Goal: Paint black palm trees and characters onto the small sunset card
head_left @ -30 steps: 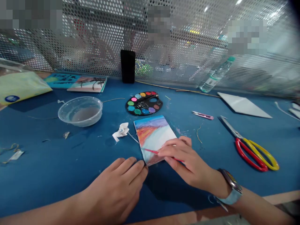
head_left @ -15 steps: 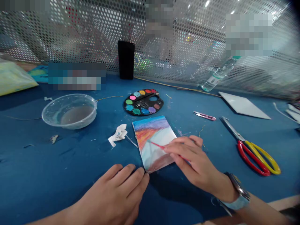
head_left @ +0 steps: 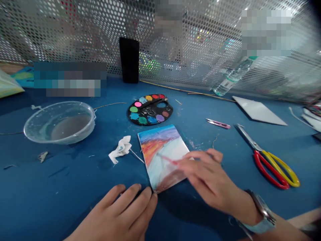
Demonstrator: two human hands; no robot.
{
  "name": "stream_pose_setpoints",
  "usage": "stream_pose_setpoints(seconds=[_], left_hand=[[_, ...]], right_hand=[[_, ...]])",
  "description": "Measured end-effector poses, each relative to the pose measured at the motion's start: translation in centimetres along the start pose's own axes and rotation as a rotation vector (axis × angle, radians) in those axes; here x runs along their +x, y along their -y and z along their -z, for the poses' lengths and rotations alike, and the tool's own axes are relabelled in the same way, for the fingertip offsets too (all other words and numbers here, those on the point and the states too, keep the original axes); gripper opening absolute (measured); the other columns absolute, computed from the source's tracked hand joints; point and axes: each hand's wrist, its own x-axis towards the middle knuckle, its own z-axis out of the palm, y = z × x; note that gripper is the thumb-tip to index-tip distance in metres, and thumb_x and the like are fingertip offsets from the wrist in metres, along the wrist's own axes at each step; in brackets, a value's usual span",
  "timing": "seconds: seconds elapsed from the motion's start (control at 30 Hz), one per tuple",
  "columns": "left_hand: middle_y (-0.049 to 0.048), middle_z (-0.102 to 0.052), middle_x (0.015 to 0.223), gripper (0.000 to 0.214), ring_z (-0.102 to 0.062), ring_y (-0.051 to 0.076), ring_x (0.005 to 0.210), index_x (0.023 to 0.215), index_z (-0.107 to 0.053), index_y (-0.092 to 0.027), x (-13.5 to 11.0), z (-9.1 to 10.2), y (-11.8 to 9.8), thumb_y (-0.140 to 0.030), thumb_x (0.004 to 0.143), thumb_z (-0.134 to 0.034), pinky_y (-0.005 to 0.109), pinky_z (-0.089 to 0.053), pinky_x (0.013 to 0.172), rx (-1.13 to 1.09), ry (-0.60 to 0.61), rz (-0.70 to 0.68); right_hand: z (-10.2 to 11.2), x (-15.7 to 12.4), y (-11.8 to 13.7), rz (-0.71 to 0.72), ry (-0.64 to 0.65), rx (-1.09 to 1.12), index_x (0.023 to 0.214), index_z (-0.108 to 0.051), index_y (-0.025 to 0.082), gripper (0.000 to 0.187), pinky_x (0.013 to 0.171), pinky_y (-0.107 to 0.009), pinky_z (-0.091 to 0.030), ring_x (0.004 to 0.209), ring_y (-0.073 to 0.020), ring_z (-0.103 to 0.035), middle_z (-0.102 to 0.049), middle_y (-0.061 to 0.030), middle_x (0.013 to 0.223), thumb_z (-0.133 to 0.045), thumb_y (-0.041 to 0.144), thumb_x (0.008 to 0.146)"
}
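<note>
My right grip (head_left: 208, 177) is pinching a red paintbrush (head_left: 169, 160) over the painting (head_left: 173, 150), while my loosely spread left hand (head_left: 125, 212) is resting by its near corner on the tabletop (head_left: 75, 180), blue, orange and brown areas looking covered, the whitish right side seemingly awaiting colour.

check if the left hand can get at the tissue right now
Probably yes: the tissue lies on the table just beyond the left hand, with nothing visible standing between them. The hand would likely have to leave the near corner of the painting.
</note>
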Motion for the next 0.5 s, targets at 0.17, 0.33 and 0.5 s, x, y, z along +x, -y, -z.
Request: stream_pose_setpoints(seconds=[0.17,0.33,0.5], left_hand=[[-0.0133,-0.076,0.115,0.034,-0.063,0.012,0.102,0.120,-0.068,-0.032,-0.7,-0.6,-0.4,-0.043,0.107,-0.039,0.036,-0.038,0.091,-0.015,-0.024,0.074],[-0.0137,-0.075,0.118,0.033,-0.063,0.012,0.105,0.124,-0.066,-0.033,-1.2,-1.2,-0.7,-0.042,0.107,-0.039,0.036,-0.037,0.093,-0.017,-0.012,0.071],[-0.0106,-0.076,0.118,0.034,-0.064,0.014,0.105,0.123,-0.067,-0.030,-1.2,-1.5,-0.6,-0.036,0.108,-0.037,0.036,-0.037,0.094,-0.032,-0.044,0.061]], right_hand=[[0.1,0.1,0.2,0.045,0.004,0.029,0.115,-0.062,0.025,0.028,0.087,-0.039,-0.030,0.103,-0.0202,-0.067,-0.079,0.0019,0.107,-0.052,0.011,0.093],[0.3,0.2,-0.4,-0.125,-0.226,-0.177,0.102,-0.066,0.022,0.021,0.086,-0.040,-0.027,0.088,-0.0179,-0.068,-0.078,0.0011,0.089,-0.051,0.008,0.095],[0.5,-0.2,0.6,0.186,-0.063,-0.017,0.107,-0.067,0.016,0.020,0.088,-0.038,-0.035,0.103,-0.0190,-0.064,-0.079,-0.0021,0.101,-0.050,0.013,0.097]])
